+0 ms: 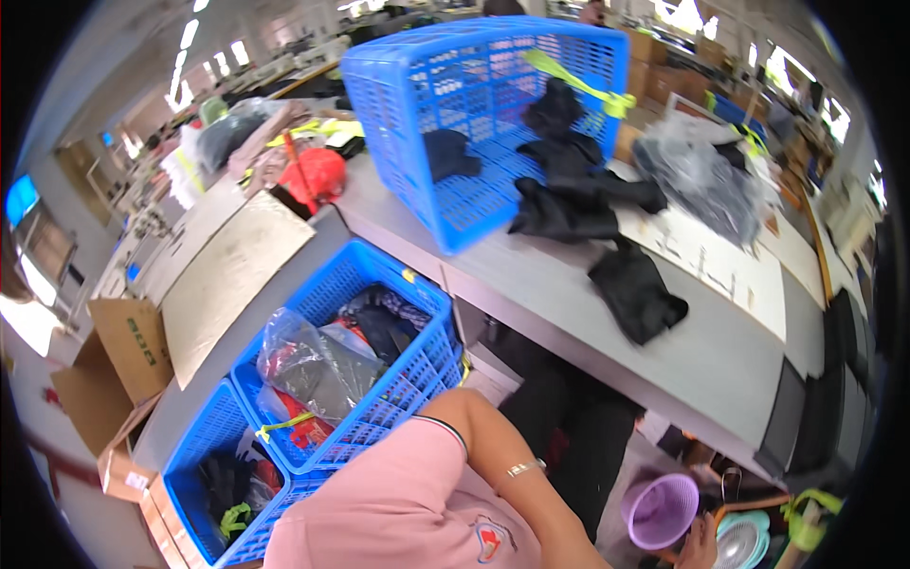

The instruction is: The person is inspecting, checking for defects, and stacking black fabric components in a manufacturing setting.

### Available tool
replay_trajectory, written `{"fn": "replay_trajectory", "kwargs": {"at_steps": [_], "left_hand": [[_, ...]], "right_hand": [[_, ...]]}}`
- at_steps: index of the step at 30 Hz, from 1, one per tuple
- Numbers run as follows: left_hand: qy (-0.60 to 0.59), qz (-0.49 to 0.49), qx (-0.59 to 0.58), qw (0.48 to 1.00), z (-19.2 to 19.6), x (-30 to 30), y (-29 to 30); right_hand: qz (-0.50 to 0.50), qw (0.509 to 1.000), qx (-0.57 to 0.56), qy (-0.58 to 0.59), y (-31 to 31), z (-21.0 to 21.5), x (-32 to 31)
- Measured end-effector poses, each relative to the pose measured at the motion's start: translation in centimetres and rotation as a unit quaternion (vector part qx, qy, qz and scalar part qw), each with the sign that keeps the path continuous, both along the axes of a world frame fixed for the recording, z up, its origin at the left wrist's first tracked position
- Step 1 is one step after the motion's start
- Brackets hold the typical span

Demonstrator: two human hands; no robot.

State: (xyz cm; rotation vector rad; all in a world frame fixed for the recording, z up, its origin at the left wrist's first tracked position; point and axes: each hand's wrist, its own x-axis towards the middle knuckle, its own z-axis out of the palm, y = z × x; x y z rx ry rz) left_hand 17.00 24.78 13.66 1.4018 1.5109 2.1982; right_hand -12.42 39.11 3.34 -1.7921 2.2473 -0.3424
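My left arm [523, 488], in a pink short sleeve with a bracelet, crosses the lower middle and leaves the picture at the bottom edge; its hand is out of view. What appears to be my right hand [700, 545] shows low at the right, partly cut off. It is between a small purple plastic basket [662, 510] and a pale green round basket [742, 539], close against the purple one. Whether its fingers grip a rim is unclear. On the grey table [559, 303], black fabric pieces [637, 289] spill from a large blue crate [403, 161] lying on its side.
Two blue crates [444, 327] at the left hold clothing and clear plastic bags. A cardboard box [133, 351] stands beyond them. A red bag [318, 177] sits behind the table corner. Bagged dark goods [697, 175] and a white board [730, 270] lie on the right.
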Motion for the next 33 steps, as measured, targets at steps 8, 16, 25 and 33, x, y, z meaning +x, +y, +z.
{"fn": "replay_trajectory", "kwargs": {"at_steps": [8,16,25,33], "left_hand": [[0.060,0.034,0.018,0.997,-2.7,-3.8,-2.3],[0.091,0.100,0.016,0.991,-1.5,-3.0,-5.2],[0.246,0.234,0.021,0.940,2.8,-3.1,-6.1],[-0.077,0.733,-0.014,0.676,-4.8,-3.0,-19.6]], "right_hand": [[0.212,0.963,0.026,0.164,-10.5,4.5,-0.8],[0.039,0.965,0.032,-0.258,-14.0,-1.8,0.1],[0.181,0.968,-0.171,0.016,-20.6,-4.3,10.0],[0.126,0.934,-0.332,0.022,-29.5,-2.5,7.3]]}}
